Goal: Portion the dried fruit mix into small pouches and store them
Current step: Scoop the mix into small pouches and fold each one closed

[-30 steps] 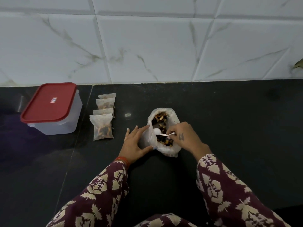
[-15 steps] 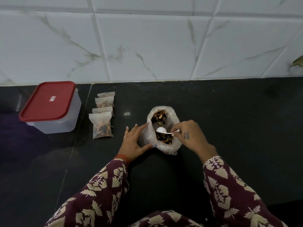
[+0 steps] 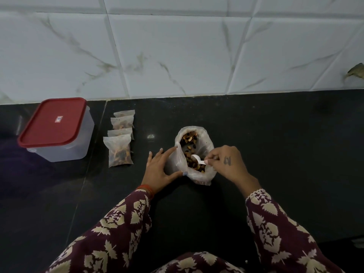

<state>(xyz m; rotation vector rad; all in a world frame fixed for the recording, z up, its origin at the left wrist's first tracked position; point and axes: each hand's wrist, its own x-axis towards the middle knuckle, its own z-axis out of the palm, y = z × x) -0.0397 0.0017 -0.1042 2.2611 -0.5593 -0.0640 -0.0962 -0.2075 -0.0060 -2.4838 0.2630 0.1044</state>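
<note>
A clear plastic bag (image 3: 204,142) of dried fruit mix (image 3: 190,138) stands open on the black counter (image 3: 275,144). My left hand (image 3: 160,170) holds a small clear pouch (image 3: 180,160) upright against the bag's left side, between forefinger and thumb. My right hand (image 3: 226,164) pinches a small white spoon (image 3: 198,159) whose bowl sits over the mix inside the bag. Several filled pouches (image 3: 121,140) lie in an overlapping row to the left.
A translucent storage box with a red lid (image 3: 54,123) stands shut at the far left of the counter. A white marble-tiled wall (image 3: 177,52) rises behind the counter. Patterned maroon sleeves cover both forearms.
The spoon has shifted a little within the bag, its bowl now lower over the mix. My left hand stays on the pouch in the same place.
</note>
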